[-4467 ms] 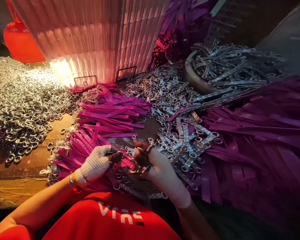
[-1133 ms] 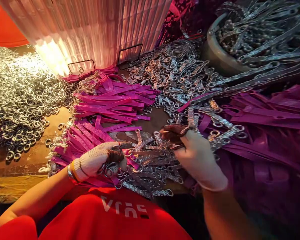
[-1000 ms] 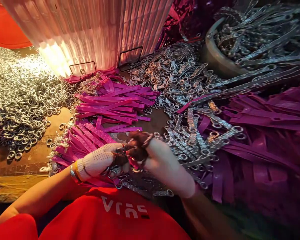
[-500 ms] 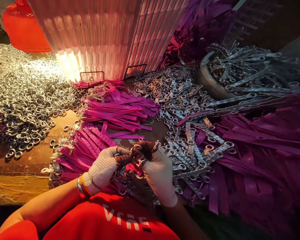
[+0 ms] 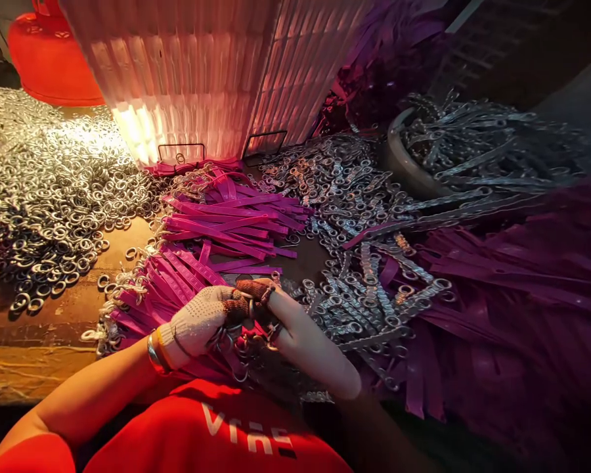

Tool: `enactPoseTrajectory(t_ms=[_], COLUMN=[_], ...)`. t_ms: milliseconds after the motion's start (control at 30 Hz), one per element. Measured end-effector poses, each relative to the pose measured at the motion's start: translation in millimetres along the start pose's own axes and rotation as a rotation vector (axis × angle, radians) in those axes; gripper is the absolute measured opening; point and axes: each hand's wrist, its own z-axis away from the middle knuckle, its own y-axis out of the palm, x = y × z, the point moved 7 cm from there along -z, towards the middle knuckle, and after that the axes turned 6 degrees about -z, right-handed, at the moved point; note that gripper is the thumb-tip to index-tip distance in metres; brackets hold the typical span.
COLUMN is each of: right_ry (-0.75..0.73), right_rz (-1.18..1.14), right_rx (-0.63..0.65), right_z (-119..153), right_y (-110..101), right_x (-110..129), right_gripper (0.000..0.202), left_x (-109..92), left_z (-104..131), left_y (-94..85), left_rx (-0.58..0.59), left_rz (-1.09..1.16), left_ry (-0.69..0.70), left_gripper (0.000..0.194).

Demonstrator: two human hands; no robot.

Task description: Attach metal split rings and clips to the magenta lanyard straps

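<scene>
My left hand (image 5: 204, 318), in a white dotted glove with dark brown fingertips, is closed on several metal rings (image 5: 221, 339). Its fingers meet those of my right hand (image 5: 295, 335), gloved alike, which curl over from the right. Between them a short bit of bright pink strap (image 5: 257, 332) shows, with small metal pieces about it. My right fingertips pinch at the rings there; exactly what they grip is partly hidden. Just beyond my left hand lies a bundle of magenta straps (image 5: 190, 272) with cord-tied ends.
Loose metal rings (image 5: 54, 217) are heaped at the left. Metal linked strips (image 5: 369, 282) spread at the right, before a round tub (image 5: 396, 148) full of more. Purple strips (image 5: 497, 295) pile at the far right. A ribbed translucent panel (image 5: 187, 79) stands behind, near a red lamp-like object (image 5: 54, 62).
My right hand has turned and its fingers have drawn in over my left fingertips, both hands shifting slightly left. The pink strap between them is still there. The view has turned slightly.
</scene>
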Motion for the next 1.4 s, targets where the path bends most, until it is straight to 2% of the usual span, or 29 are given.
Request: enactPoseTrajectory(t_ms=[67,133,200,267,367,433,500,567,633,700,767,800,867,967,1100,1200,1267,1333,1400], right_ry=[-0.008,0.013,0.030,0.022,-0.038,-0.092,-0.127,-0.114,-0.031,0.073,0.165,0.193,0.223,0.231,0.238,0.226,0.203,0.204,0.228], right_rz=[0.100,0.309,0.536,0.664,0.702,0.731,0.743,0.713,0.674,0.660,0.638,0.616,0.562,0.525,0.530,0.534,0.556,0.603,0.664], right_rx=[0.001,-0.057,-0.083,-0.075,-0.072,-0.111,-0.186,-0.253,-0.295,-0.356,-0.448,-0.482,-0.512,-0.524,-0.503,-0.417,-0.345,-0.272,-0.193], right_z=[1.7,5.9,10.6,14.1,18.3,23.0,29.8,36.9,42.4,47.5,53.1,55.7,59.6,64.8,66.6,57.0,45.7,33.0,21.7], right_y=[3.2,1.5,-0.7,-2.1,-1.8,0.0,0.8,-2.0,-10.9,-26.5,-44.5,-51.5,-59.5,-62.8,-62.4,-55.7,-48.2,-39.6,-30.5], right_x=[-1.6,-5.5,-7.7,-6.4,1.9,8.5,12.1,8.6,-3.7,-19.1,-33.7,-39.8,-49.8,-56.7,-56.0,-51.2,-45.2,-38.4,-31.4], right_gripper=[0.040,0.033,0.026,0.018,0.009,0.007,0.012,0.018,0.017,0.017,0.021,0.023,0.025,0.023,0.027,0.036,0.041,0.037,0.028], left_x=[9.0,15.6,13.2,3.0,-7.6,-5.6,0.2,1.7,-5.8,-22.4,-41.9,-46.9,-46.7,-35.0,-35.6,-48.2,-53.3,-53.6,-50.2], left_z=[-5.1,-6.6,-4.1,0.0,2.9,0.3,-5.3,-14.5,-29.6,-52.1,-79.6,-93.6,-118.7,-141.4,-139.2,-116.9,-95.4,-72.7,-53.4], left_y=[-5.0,-9.0,-9.2,-4.9,5.6,9.4,8.2,6.0,4.9,3.4,5.2,8.0,16.7,28.3,26.8,16.1,9.1,3.7,-0.9], left_rx=[-0.040,-0.063,-0.057,-0.031,0.003,-0.012,-0.053,-0.049,0.019,0.049,-0.030,-0.067,-0.103,-0.121,-0.102,-0.034,0.027,0.047,0.021], left_rz=[0.012,-0.026,-0.084,-0.187,-0.284,-0.187,-0.056,-0.053,-0.313,-0.849,-1.433,-1.562,-1.681,-1.686,-1.594,-1.426,-1.114,-0.787,-0.655], left_ry=[-0.013,-0.041,-0.044,-0.013,0.008,-0.016,-0.058,-0.092,-0.099,-0.032,0.084,0.105,0.102,0.080,0.127,0.137,0.082,0.000,-0.066], left_gripper=[0.035,0.037,0.040,0.041,0.039,0.038,0.034,0.030,0.025,0.023,0.020,0.019,0.023,0.029,0.025,0.023,0.023,0.026,0.032])
